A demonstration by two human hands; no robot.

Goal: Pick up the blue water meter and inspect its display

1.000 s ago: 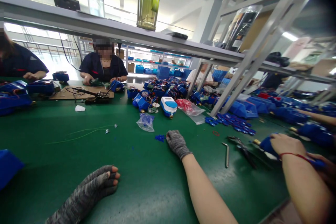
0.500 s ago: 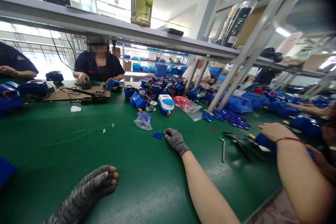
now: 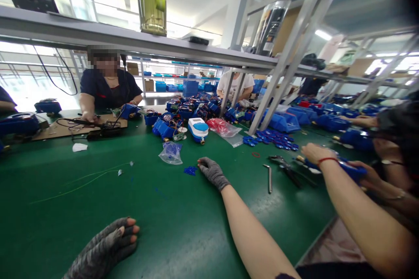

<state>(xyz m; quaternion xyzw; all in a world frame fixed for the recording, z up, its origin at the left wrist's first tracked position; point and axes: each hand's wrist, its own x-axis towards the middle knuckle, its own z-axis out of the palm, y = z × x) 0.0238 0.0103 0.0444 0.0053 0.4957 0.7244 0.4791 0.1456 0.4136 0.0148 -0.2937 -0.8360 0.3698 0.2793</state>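
Green table (image 3: pixel 170 222), grey striped glove (image 3: pixel 104 248), small blue parts (image 3: pixel 190 170)

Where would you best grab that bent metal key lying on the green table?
Probably by its long straight shank, pinched from above across its width. The bent metal key lies flat on the green table, short hook end away from the camera, with bare mat on both sides, right of the gloved right hand.

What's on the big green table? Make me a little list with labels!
left hand: gloved, resting flat on the green table, holding nothing
right hand: gloved, reaching toward small blue bits
nearby: clear plastic bag, white-and-blue meter, metal hex key
co-worker's hand: on a blue part at right
across the table: people working among blue parts
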